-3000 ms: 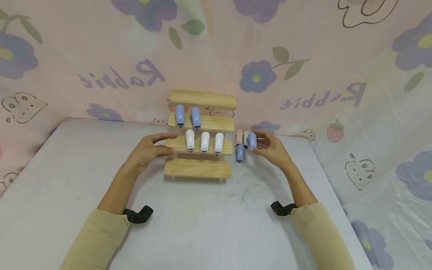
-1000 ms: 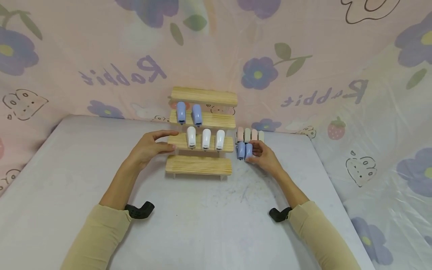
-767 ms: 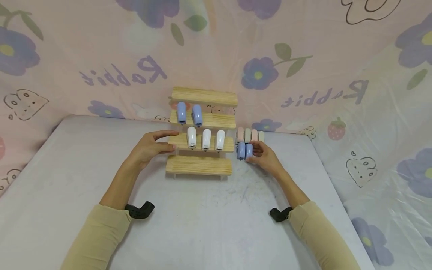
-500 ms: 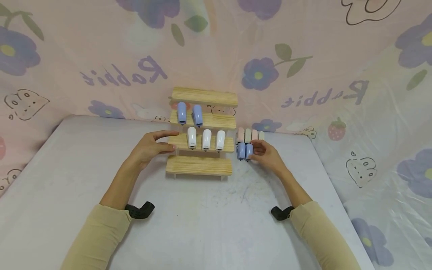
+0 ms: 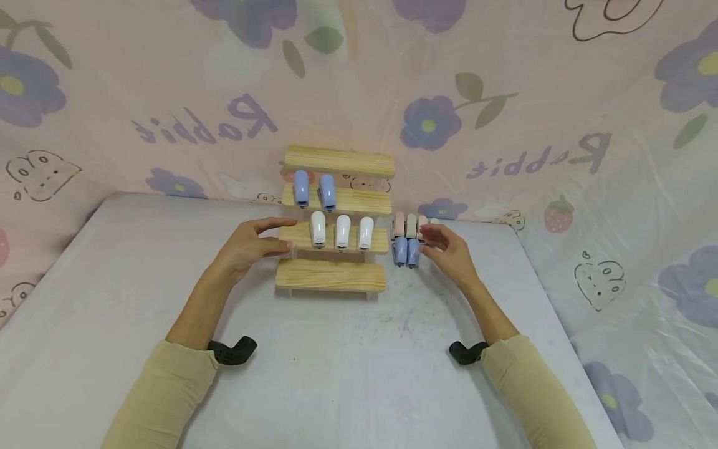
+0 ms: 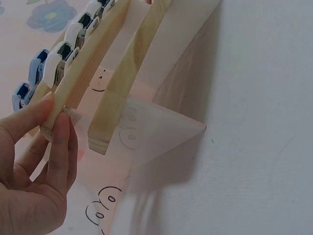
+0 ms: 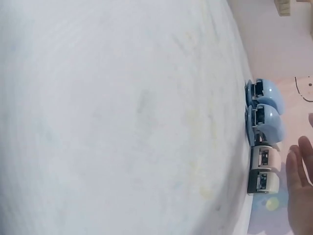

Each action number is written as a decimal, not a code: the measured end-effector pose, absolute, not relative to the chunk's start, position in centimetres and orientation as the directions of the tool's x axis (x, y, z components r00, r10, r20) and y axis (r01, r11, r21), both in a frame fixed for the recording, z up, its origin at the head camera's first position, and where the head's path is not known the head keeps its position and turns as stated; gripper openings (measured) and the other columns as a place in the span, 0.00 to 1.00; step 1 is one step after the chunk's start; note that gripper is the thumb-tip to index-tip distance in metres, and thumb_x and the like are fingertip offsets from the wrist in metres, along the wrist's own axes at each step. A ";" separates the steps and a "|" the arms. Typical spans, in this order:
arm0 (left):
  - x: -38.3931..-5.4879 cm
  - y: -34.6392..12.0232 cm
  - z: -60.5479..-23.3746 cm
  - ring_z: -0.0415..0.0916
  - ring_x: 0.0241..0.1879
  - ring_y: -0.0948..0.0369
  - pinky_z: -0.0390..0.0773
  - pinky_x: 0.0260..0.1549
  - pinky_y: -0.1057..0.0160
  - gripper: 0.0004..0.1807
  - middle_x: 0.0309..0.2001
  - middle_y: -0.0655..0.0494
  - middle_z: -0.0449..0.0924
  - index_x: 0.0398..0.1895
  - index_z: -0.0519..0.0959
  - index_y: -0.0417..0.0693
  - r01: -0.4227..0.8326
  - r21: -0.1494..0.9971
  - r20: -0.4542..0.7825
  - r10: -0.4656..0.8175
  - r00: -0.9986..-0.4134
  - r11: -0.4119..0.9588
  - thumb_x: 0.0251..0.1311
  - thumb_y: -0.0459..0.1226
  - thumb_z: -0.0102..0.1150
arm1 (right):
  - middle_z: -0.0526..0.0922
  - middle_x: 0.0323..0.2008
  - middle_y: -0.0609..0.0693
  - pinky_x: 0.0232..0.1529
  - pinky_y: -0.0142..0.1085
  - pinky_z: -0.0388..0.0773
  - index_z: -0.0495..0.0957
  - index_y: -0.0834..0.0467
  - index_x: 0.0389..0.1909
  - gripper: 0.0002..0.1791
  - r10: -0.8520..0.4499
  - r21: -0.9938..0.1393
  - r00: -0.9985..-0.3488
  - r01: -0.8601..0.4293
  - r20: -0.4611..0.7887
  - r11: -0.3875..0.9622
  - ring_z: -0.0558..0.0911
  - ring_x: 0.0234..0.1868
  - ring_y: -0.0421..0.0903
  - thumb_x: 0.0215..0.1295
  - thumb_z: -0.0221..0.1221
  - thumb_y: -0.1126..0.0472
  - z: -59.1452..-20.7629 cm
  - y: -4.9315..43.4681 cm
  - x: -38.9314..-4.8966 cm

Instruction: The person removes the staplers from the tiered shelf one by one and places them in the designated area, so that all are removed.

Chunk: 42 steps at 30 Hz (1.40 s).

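A four-step wooden display shelf (image 5: 331, 275) stands by the back wall. My left hand (image 5: 247, 248) pinches the left end of its second step from the bottom, thumb above and fingers beneath in the left wrist view. Three white mini staplers (image 5: 343, 232) stand on that step, and two blue mini staplers (image 5: 301, 188) on the step above. Right of the shelf, two more blue staplers (image 5: 412, 252) sit side by side on the table. My right hand (image 5: 453, 252) is just right of them, fingers apart and holding nothing, partly hiding a row of pink and pale green staplers (image 5: 411, 225) behind.
The white table (image 5: 336, 374) meets a patterned cloth wall (image 5: 348, 81) at the back and another on the right. Faint smudges mark the tabletop in front of the right-hand staplers. The top step (image 5: 339, 161) of the shelf rises close to the wall.
My right hand has set a blue stapler down beside the other blue one, let go of it and drawn back slightly to the right. My left hand has stayed on the shelf.
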<state>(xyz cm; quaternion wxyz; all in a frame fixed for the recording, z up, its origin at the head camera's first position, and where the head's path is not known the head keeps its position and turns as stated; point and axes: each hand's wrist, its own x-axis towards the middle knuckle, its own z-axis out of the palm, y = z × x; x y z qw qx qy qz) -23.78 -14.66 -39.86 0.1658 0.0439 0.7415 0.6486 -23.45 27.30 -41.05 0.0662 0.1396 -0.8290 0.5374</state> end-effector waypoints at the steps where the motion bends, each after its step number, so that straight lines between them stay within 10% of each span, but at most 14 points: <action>1: -23.8 -14.7 -39.9 0.77 0.52 0.58 0.74 0.53 0.64 0.30 0.71 0.47 0.62 0.67 0.74 0.49 -0.149 0.977 -0.188 0.280 -0.941 0.154 0.61 0.34 0.68 | 0.75 0.57 0.72 0.62 0.56 0.69 0.71 0.77 0.57 0.24 -0.155 -0.873 -0.949 -0.315 0.276 0.373 0.74 0.59 0.69 0.60 0.63 0.77 -41.0 27.2 -23.4; 42: -23.7 -14.6 -39.9 0.81 0.45 0.61 0.79 0.48 0.68 0.29 0.72 0.45 0.61 0.67 0.73 0.46 -0.157 0.981 -0.183 0.285 -0.941 0.110 0.61 0.31 0.67 | 0.78 0.56 0.63 0.61 0.43 0.73 0.75 0.69 0.58 0.23 -0.316 -0.770 -0.788 -0.602 0.529 0.212 0.77 0.57 0.57 0.61 0.63 0.78 -36.2 20.9 -25.0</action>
